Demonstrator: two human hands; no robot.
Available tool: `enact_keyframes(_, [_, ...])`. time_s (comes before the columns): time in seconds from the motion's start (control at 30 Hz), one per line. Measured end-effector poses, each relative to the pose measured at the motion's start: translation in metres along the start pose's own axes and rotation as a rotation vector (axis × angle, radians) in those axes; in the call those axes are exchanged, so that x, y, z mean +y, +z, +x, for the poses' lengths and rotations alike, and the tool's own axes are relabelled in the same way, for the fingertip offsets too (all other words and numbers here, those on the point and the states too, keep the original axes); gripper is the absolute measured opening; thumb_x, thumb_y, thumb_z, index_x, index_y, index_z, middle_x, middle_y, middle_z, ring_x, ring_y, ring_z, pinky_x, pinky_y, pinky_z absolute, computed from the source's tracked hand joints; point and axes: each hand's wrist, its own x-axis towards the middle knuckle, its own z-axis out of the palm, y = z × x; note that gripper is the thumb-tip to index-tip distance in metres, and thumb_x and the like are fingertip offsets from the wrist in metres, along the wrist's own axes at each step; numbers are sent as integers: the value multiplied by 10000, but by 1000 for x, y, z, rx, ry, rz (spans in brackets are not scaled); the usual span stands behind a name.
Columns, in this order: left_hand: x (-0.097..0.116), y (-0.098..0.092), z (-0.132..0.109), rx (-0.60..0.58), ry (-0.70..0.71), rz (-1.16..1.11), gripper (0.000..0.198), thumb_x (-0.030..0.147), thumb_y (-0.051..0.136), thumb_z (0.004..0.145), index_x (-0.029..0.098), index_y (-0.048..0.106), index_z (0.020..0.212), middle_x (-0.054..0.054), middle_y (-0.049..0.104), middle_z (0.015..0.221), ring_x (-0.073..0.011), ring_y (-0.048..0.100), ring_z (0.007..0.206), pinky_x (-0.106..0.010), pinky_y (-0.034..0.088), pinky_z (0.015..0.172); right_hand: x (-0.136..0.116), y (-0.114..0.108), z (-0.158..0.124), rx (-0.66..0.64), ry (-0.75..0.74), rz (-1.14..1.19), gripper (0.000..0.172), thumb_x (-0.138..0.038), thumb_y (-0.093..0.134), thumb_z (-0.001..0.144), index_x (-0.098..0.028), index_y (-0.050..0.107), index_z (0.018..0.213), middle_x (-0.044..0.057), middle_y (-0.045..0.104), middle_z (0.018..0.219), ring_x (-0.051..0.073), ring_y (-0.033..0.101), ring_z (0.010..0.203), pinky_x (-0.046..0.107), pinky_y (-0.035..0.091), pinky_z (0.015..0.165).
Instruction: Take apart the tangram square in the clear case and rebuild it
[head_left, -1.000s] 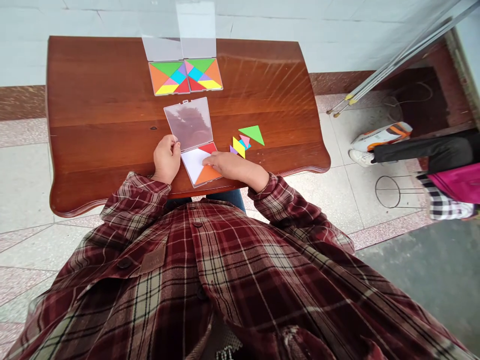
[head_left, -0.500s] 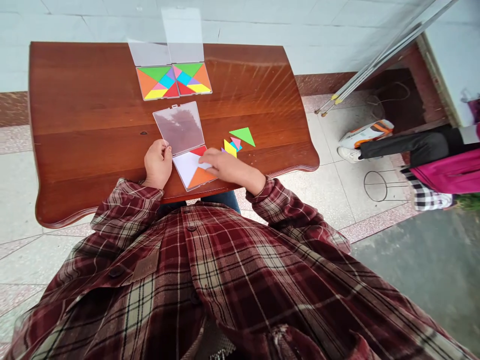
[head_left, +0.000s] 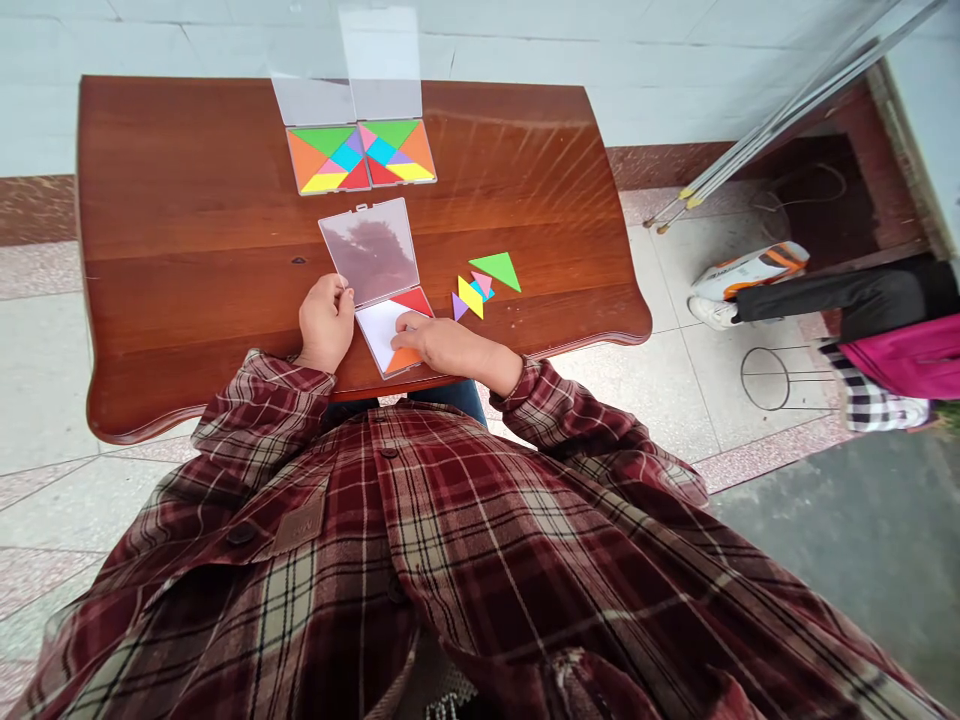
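A dark polished wooden table [head_left: 187,200] fills the middle of the view, with the person's plaid flannel shirt [head_left: 420,540] along its near edge. Toward the far edge, two filled tangram cases [head_left: 361,158] sit side by side, their clear lids opened away from the person. Nearer stands an open tangram case [head_left: 382,335], its clear lid [head_left: 367,250] lying flat on the far side of a white tray [head_left: 379,335]. The tray holds a red triangle [head_left: 412,300] in its far corner and an orange triangle [head_left: 403,360] in its near corner. The left hand [head_left: 326,322] pinches the case's left edge in a narrow grip, near the hinge. The right hand [head_left: 442,345] lies low over the tray, its fingertips [head_left: 401,322] on the white surface; whether they hold anything cannot be told. Just right of the case lie a green triangle [head_left: 496,270], a yellow parallelogram [head_left: 470,297], a pink triangle [head_left: 484,284] and a purple triangle [head_left: 459,307].
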Motion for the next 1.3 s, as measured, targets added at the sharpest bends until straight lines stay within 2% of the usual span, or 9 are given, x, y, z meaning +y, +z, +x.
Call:
enact_keyframes(0.23, [2,-2,0,-13,-10,4,167,330,517,863,185,557,938,-45,629,851,-173,624,823,-336,493,876,3,1,2,6,-19,-31,393,-56,385,848,-180,611,1144,86,542,1192,141,525,754,267,392,664])
enact_keyframes(0.47, [2,-2,1,-4,-2,22,177,351,508,868,192,555,931,-46,632,853,-179,628,831,-332,499,850,5,2,2,16,-84,3,367,-41,394,841,-180,624,1090,77,563,1165,167,547,885,270,417,747])
enact_keyframes(0.57, [2,-2,1,-3,0,18,188,365,510,872,192,555,932,-49,629,852,-185,631,842,-345,502,856,12,2,3,20,-122,63,371,-38,396,835,-189,630,1081,60,580,1146,168,552,924,263,421,769])
enact_keyframes(0.63, [1,-1,1,-5,1,9,195,372,514,872,192,557,934,-49,627,850,-185,633,847,-348,504,861,20,0,3,69,-103,110,378,-46,385,843,-188,625,1098,56,584,1151,167,554,946,267,424,794])
enact_keyframes(0.77, [1,0,1,-8,-6,5,199,371,512,875,188,560,940,-51,625,854,-185,635,853,-357,507,872,34,-14,-4,238,13,161,362,-72,343,872,-165,629,1075,73,592,1135,175,551,989,292,422,845])
enact_keyframes(0.9, [1,-1,1,-11,-7,7,214,384,506,879,186,559,939,-50,621,842,-186,635,849,-365,508,875,47,-28,-19,321,129,165,367,-74,319,877,-160,631,1049,84,611,1109,185,556,1012,315,424,888])
enact_keyframes(1.1, [1,-1,1,9,3,-6,236,423,517,866,197,559,916,-40,614,816,-177,629,805,-348,511,844,110,-32,-39,535,658,114,262,-181,397,908,-142,625,1031,129,627,1045,253,568,1019,418,438,945])
enact_keyframes(1.2, [1,-1,1,5,-2,5,214,397,507,863,197,561,917,-47,620,823,-182,627,799,-350,510,831,135,-30,-40,528,814,125,278,-213,536,870,-108,594,1120,150,608,1066,263,578,998,443,450,935])
enact_keyframes(1.3, [1,-2,1,-2,-8,16,207,388,498,866,197,559,915,-50,621,826,-183,626,802,-351,506,838,141,-30,-34,457,823,128,473,-202,700,764,-101,554,1202,168,563,1147,254,585,977,420,463,909])
